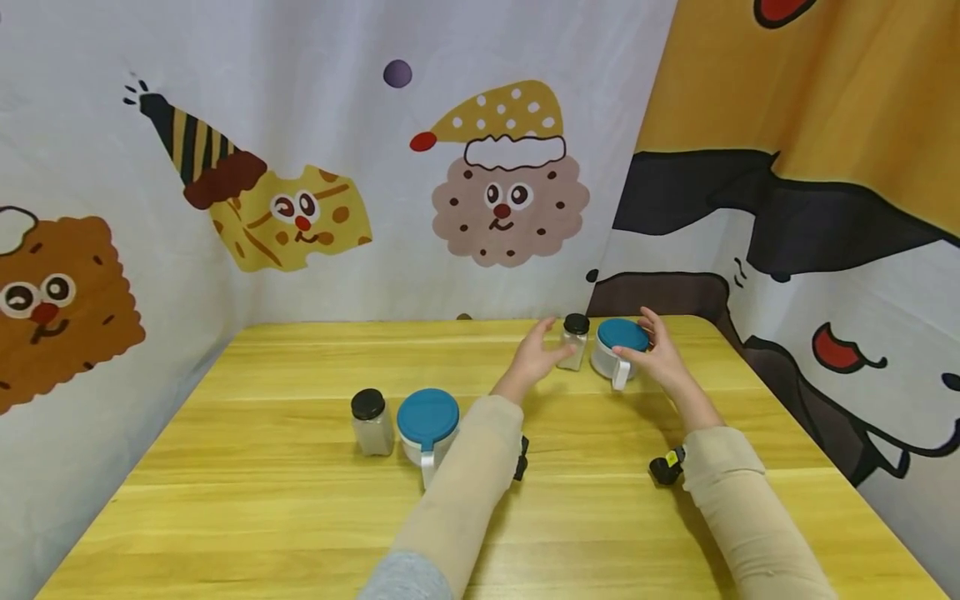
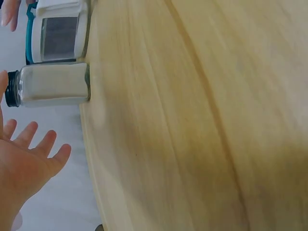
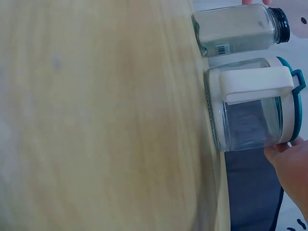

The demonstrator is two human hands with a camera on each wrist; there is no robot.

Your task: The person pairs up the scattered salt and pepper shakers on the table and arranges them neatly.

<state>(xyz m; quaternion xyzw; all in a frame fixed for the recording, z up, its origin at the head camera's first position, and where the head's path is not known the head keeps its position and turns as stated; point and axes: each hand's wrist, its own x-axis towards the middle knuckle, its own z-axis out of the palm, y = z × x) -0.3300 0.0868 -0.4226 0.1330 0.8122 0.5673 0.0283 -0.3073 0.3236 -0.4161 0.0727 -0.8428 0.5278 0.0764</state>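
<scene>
At the table's far right, a clear square bottle with a black screw cap (image 1: 574, 343) holds pale contents. My left hand (image 1: 534, 360) is just left of it, fingers spread; the left wrist view shows that palm (image 2: 26, 163) open beside the bottle (image 2: 53, 84). To the bottle's right stands a clear lidded jar (image 1: 617, 354) with a blue lid and white handle. My right hand (image 1: 662, 357) is at its right side, fingers apart and loosely bent. In the right wrist view its fingertips are right at the rim of the jar (image 3: 250, 120).
A second black-capped bottle (image 1: 372, 427) and a second blue-lidded jar (image 1: 428, 417) stand on the wooden table (image 1: 247, 500), left of my left forearm. A printed cartoon curtain (image 1: 337, 108) hangs behind the table's back edge.
</scene>
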